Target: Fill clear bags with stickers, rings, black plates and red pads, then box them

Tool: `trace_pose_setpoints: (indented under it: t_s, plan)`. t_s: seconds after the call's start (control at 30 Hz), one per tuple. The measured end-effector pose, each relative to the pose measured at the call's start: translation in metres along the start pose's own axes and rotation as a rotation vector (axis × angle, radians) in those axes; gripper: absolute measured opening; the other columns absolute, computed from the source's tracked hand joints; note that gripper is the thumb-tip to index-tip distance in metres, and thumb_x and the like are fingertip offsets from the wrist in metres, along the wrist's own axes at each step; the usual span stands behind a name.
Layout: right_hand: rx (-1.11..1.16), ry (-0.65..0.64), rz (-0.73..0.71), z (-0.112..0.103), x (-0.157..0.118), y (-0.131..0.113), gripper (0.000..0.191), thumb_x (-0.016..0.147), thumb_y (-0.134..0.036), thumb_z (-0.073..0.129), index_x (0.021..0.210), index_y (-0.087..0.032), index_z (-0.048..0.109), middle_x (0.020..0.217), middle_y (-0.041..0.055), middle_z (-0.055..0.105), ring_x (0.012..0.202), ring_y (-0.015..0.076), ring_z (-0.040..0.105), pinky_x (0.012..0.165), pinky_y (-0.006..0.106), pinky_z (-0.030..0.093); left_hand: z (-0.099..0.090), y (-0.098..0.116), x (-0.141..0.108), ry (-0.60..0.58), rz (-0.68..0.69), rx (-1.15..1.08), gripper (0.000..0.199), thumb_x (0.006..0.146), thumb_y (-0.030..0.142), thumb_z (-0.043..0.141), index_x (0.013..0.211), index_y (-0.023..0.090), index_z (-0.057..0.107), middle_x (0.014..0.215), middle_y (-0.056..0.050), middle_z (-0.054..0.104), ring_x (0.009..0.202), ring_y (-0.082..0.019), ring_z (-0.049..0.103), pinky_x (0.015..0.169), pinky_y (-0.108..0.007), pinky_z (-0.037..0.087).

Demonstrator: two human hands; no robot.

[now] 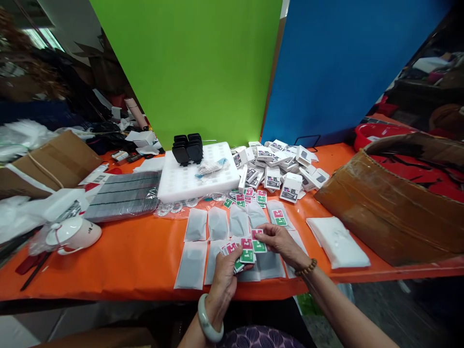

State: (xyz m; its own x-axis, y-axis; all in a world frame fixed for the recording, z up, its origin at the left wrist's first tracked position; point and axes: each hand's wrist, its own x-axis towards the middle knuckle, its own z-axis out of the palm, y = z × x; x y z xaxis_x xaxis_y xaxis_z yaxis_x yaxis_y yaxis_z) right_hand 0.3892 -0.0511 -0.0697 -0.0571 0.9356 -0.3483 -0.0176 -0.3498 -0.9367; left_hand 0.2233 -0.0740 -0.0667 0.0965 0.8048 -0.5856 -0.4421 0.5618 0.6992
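My left hand [225, 276] grips a stack of small red-and-green packets [247, 255] numbered 1 and 2, fanned out in the fingers. Just to its right, my right hand [281, 241] pinches a single red-and-green packet [259, 246] by its upper edge. Below both hands lie two rows of translucent white pouches [189, 265] with dark flat contents. One like packet [279, 217] rests on the far right pouch of the back row. Behind the pouches is a loose pile of more packets [261, 196]. My hands cover part of the front row.
A white foam block [170, 186] carries black square stands [187, 149]. Right of it are heaped small white boxes [272, 178]. A white bag [339, 241] and a cardboard box [357, 208] stand right; a wrapped grey stack [123, 195] and white mug [78, 234] left, on the orange table [141, 261].
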Motion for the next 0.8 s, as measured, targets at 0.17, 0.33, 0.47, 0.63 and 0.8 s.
trace_pose_setpoints:
  t_s: [0.17, 0.33, 0.47, 0.63, 0.8]
  plan:
    - [-0.186, 0.206, -0.19, -0.022, 0.035, 0.008, 0.035, 0.064, -0.043, 0.069, 0.086, -0.017, 0.061, 0.053, -0.0078, 0.042, 0.048, 0.0095, 0.039, 0.048, 0.023, 0.031, -0.006, -0.002, -0.002, -0.003, 0.01, -0.029, 0.022, 0.06, 0.027, 0.081, 0.071, 0.016, 0.066, 0.073, -0.004, 0.068, 0.068, -0.022, 0.063, 0.064, -0.033, 0.054]
    - [-0.55, 0.279, -0.271, -0.022, 0.058, 0.015, 0.017, 0.073, -0.031, 0.06, 0.085, -0.019, 0.062, 0.061, -0.0026, 0.053, 0.058, 0.0143, 0.049, 0.057, 0.027, 0.037, -0.006, 0.001, -0.006, 0.05, 0.003, -0.037, 0.026, 0.055, 0.025, 0.083, 0.071, 0.015, 0.066, 0.07, -0.004, 0.067, 0.064, -0.021, 0.063, 0.063, -0.032, 0.053]
    - [-0.86, 0.372, -0.352, -0.016, 0.06, 0.019, 0.012, 0.078, -0.022, 0.058, 0.089, -0.018, 0.061, 0.084, 0.0049, 0.06, 0.073, 0.0179, 0.054, 0.068, 0.03, 0.039, -0.008, 0.003, -0.007, 0.004, 0.037, -0.085, 0.027, 0.058, 0.029, 0.083, 0.074, 0.015, 0.067, 0.075, -0.004, 0.068, 0.066, -0.018, 0.063, 0.065, -0.029, 0.052]
    - [-0.828, 0.427, -0.413, -0.005, 0.042, 0.012, 0.017, 0.083, -0.03, 0.057, 0.095, -0.018, 0.059, 0.097, 0.0099, 0.058, 0.083, 0.0221, 0.055, 0.07, 0.032, 0.041, -0.01, 0.002, -0.004, 0.02, 0.109, -0.101, 0.029, 0.059, 0.03, 0.083, 0.076, 0.013, 0.066, 0.078, -0.005, 0.069, 0.068, -0.018, 0.065, 0.066, -0.029, 0.053]
    - [-0.333, 0.007, -0.242, 0.022, 0.017, 0.008, 0.029, 0.075, -0.046, 0.066, 0.071, -0.019, 0.057, 0.068, -0.0006, 0.056, 0.064, 0.014, 0.05, 0.061, 0.026, 0.039, -0.009, 0.004, -0.005, 0.018, 0.126, -0.088, 0.031, 0.058, 0.031, 0.083, 0.079, 0.014, 0.067, 0.079, -0.006, 0.07, 0.078, -0.024, 0.067, 0.065, -0.03, 0.054]
